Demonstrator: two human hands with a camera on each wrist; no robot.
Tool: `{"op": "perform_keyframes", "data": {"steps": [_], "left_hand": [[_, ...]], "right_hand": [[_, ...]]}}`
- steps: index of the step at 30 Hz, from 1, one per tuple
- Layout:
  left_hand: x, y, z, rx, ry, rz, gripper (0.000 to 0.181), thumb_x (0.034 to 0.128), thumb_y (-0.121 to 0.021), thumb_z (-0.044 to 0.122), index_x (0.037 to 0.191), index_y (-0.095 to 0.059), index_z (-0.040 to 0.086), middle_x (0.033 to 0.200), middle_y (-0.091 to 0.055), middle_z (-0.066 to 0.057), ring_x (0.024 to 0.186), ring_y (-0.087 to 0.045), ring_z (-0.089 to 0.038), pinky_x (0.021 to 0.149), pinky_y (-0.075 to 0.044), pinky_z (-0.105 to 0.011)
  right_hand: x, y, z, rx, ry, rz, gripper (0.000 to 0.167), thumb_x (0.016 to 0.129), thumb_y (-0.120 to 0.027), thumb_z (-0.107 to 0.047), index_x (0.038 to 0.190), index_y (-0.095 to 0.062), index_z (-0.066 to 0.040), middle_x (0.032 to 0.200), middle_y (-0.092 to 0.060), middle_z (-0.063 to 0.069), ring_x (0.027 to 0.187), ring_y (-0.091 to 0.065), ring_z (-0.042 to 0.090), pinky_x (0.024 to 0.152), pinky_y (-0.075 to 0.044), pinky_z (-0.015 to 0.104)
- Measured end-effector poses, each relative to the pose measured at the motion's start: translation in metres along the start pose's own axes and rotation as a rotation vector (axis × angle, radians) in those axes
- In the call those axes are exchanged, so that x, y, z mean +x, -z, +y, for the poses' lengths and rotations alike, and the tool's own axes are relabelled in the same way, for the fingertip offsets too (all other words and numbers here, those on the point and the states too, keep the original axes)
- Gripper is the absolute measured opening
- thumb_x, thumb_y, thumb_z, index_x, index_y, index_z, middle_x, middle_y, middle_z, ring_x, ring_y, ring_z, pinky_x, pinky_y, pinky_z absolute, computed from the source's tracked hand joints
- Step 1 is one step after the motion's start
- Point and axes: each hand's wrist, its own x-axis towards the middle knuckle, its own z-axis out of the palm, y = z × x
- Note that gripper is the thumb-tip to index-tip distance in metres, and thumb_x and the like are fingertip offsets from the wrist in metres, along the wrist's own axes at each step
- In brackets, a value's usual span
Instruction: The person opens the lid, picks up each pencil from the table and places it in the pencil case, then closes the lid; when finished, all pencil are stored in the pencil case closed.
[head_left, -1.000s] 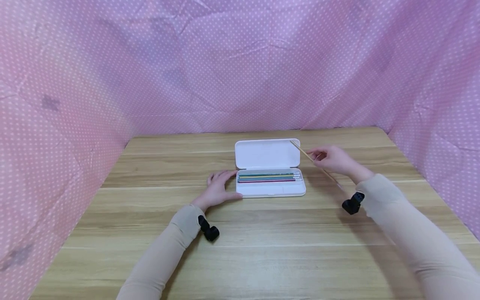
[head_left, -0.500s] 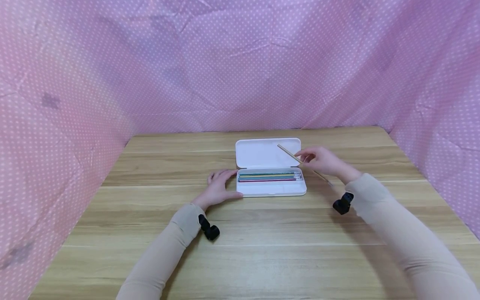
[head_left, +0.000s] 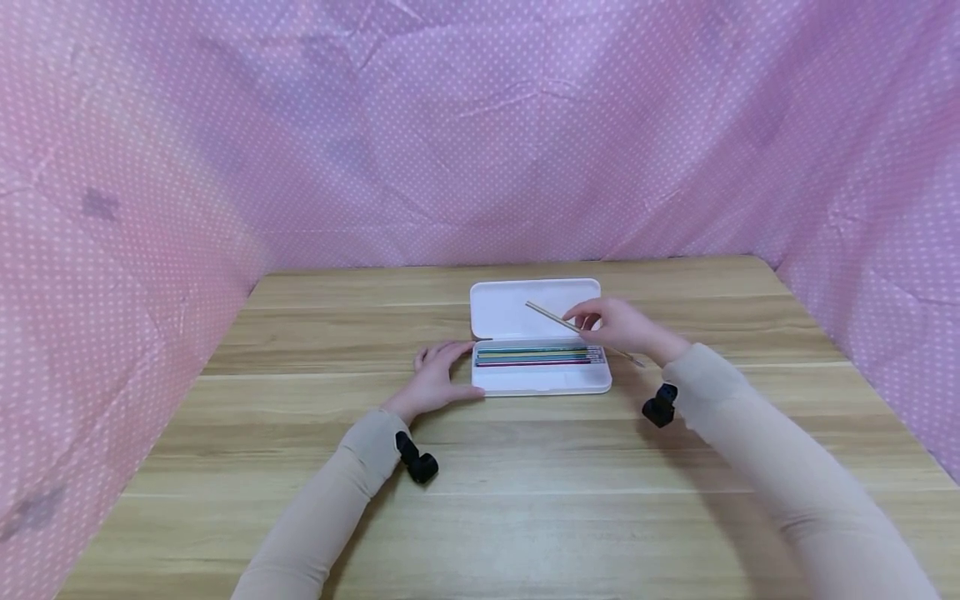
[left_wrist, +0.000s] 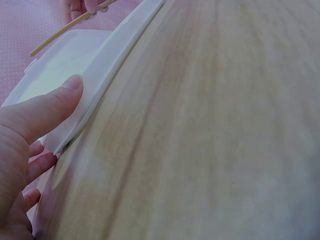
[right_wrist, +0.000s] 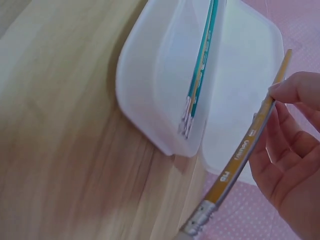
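An open white pencil case (head_left: 542,383) lies on the table with its lid (head_left: 498,310) folded back. Several pencils (head_left: 532,357), green, yellow and red among them, lie side by side in it, eraser ends to the right. My left hand (head_left: 435,385) holds the case's left end, thumb at the near corner and fingers at the far one. Over the case's right side, my right hand (head_left: 618,325) pinches a yellow pencil (right_wrist: 240,150) between thumb and fingers. That pencil slants above the lid, its silver ferrule (right_wrist: 202,215) pointing down and right, apart from the case.
The wooden table (head_left: 510,500) spreads around the case. A pink dotted cloth (head_left: 480,150) hangs behind the table and along both sides. Small black cameras (head_left: 660,406) are strapped to both wrists.
My right hand has moved left with the yellow pencil, from beside the case to over its right side, and slightly lower. My left hand and the case have stayed in place.
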Motion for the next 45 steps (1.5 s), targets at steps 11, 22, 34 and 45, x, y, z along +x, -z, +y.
{"op": "perform_keyframes", "data": {"steps": [11,22,34,45], "left_hand": [[0.001,0.0,0.0,-0.006,-0.018,0.013,0.084,0.0725,-0.08,0.039,0.143,-0.042,0.014,0.145,-0.045,-0.007,0.138,-0.026,-0.032,0.111,0.001,-0.055],[0.001,0.0,-0.002,-0.007,-0.02,0.017,0.083,0.0725,-0.08,0.039,0.142,-0.042,0.015,0.145,-0.045,-0.006,0.138,-0.025,-0.031,0.111,0.001,-0.054],[0.001,0.001,-0.002,0.001,-0.019,0.013,0.083,0.0731,-0.08,0.038,0.143,-0.041,0.013,0.145,-0.044,-0.008,0.139,-0.025,-0.032,0.111,0.001,-0.054],[0.001,-0.002,-0.003,0.001,-0.006,0.002,0.084,0.0732,-0.08,0.039,0.143,-0.041,0.013,0.146,-0.042,-0.008,0.139,-0.024,-0.031,0.112,0.002,-0.054]], "right_hand": [[0.016,-0.004,-0.025,-0.069,0.054,-0.039,0.03,0.085,-0.059,0.001,0.113,-0.067,-0.005,0.095,-0.066,0.007,0.09,-0.06,0.021,0.08,-0.05,0.038],[0.035,-0.014,-0.048,-0.21,0.176,-0.105,0.025,0.085,-0.06,0.003,0.109,-0.068,-0.003,0.094,-0.067,0.009,0.087,-0.061,0.021,0.083,-0.052,0.038],[0.044,-0.023,-0.051,-0.267,0.197,-0.159,0.024,0.086,-0.059,0.004,0.108,-0.069,-0.002,0.093,-0.067,0.01,0.087,-0.061,0.022,0.084,-0.051,0.038],[0.049,-0.041,-0.05,-0.318,0.163,-0.232,0.027,0.086,-0.055,0.005,0.109,-0.069,-0.004,0.094,-0.067,0.009,0.088,-0.06,0.02,0.088,-0.049,0.038]]}}
